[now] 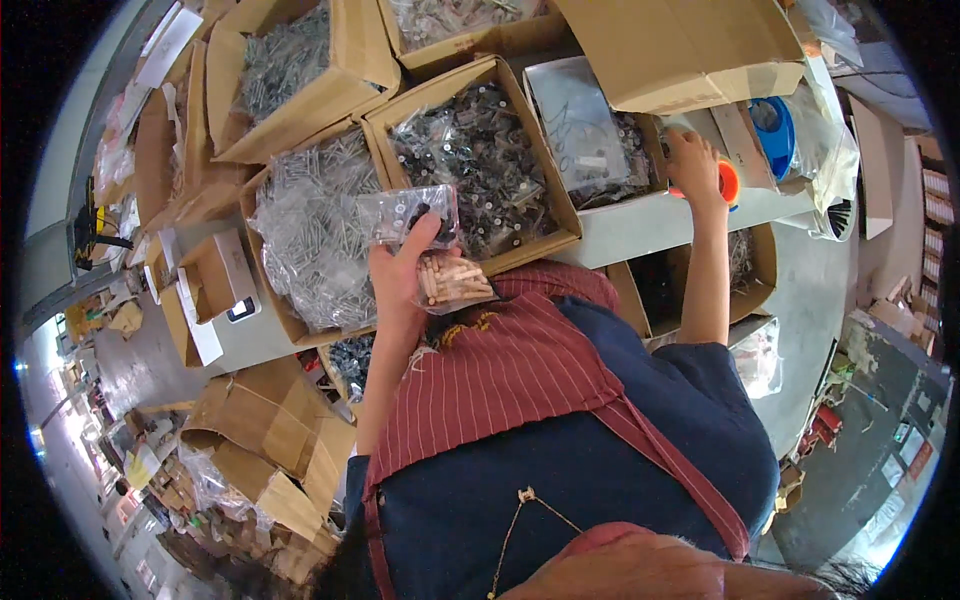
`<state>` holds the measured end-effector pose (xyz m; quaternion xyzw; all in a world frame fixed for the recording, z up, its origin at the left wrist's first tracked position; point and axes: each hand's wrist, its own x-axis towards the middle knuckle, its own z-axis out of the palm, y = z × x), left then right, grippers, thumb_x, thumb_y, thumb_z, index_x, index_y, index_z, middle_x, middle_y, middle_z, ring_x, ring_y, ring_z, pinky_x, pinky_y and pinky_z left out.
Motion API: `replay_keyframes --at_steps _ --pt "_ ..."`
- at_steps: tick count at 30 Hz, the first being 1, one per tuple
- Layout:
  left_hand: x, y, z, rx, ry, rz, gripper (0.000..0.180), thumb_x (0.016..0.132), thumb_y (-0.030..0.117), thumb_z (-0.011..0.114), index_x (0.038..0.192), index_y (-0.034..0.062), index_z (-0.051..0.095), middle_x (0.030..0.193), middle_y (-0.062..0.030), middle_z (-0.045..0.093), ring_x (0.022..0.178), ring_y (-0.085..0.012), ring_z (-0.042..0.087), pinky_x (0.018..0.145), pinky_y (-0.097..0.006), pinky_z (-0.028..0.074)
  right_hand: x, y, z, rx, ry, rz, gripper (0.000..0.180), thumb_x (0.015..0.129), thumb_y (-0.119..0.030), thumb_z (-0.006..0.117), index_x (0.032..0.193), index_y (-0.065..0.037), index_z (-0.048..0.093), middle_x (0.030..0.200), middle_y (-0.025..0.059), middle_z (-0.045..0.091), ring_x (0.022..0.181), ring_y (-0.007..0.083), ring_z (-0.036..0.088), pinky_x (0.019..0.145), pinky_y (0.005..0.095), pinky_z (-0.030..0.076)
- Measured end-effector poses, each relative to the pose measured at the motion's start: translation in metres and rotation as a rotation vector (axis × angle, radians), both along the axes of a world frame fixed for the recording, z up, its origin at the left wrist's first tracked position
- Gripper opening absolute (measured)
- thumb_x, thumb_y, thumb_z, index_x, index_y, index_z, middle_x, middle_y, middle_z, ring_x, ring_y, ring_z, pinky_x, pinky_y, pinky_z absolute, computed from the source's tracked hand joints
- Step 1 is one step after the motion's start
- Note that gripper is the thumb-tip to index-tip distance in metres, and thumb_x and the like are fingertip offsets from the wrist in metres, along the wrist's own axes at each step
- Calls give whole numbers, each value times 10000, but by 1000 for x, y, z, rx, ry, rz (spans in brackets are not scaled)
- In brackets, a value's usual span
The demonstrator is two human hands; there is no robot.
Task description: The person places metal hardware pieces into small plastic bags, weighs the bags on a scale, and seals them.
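My left hand (pixel 402 275) is closed around small clear plastic bags. One bag (pixel 385 212) has black and white small parts in it, under my thumb. Another bag (pixel 455 283) of wooden dowels hangs at my palm's right side. Both are above a box of bagged metal screws or pins (pixel 315 220) and a box of bagged black parts (pixel 480 160). Reaching far right, my right hand (pixel 695 165) has its fingers curled by the edge of a carton (pixel 655 150), next to an orange tape ring (pixel 728 185). Whatever its fingertips hold is too small to make out.
Open cartons of bagged hardware (pixel 290 65) crowd the table (pixel 630 230). A large cardboard flap (pixel 690 50) juts in at the far right, near a blue round object (pixel 772 135). Small cut-open boxes (pixel 215 280) stand at left. A big carton (pixel 270 430) is below on the left.
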<state>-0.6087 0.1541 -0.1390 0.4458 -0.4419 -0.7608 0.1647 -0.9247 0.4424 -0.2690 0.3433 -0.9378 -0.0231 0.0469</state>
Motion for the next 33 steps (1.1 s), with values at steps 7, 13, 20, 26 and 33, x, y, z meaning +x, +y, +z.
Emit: replay_keyframes --at_steps 7,13,20,26,33 --pt "8 -10 10 -44 63 192 260 838 111 723 1019 -42 614 838 -120 680 623 -218 667 535 -340 562 -1 -15 14 -518 -250 -171 156 775 -105 662 901 -41 596 791 138 647 755 328 638 682 421 494" --pt "47 -30 12 -35 124 390 204 860 102 689 999 -25 611 851 -107 668 670 -208 666 590 -330 578 52 -41 71 -561 -263 141 278 740 -9 605 1015 -39 633 966 136 651 904 357 626 783 427 497" --pt "48 -16 18 -30 43 337 174 911 173 636 981 14 629 877 -92 672 727 -193 668 638 -323 558 132 -142 64 -374 -362 811 306 705 -60 690 1003 -44 625 1076 134 585 985 337 581 871 432 476" --pt "54 -6 33 -88 100 389 184 872 131 679 947 -31 638 828 -131 682 659 -222 688 586 -335 577 120 -164 34 -166 -372 771 138 750 -83 643 878 -38 616 936 131 594 895 333 574 797 404 471" --pt "89 -10 13 84 146 361 181 874 110 663 972 -41 644 849 -129 694 707 -250 706 614 -362 598 112 -165 78 -644 -1689 183 147 957 -151 565 951 -21 634 959 44 676 876 140 631 758 339 513"
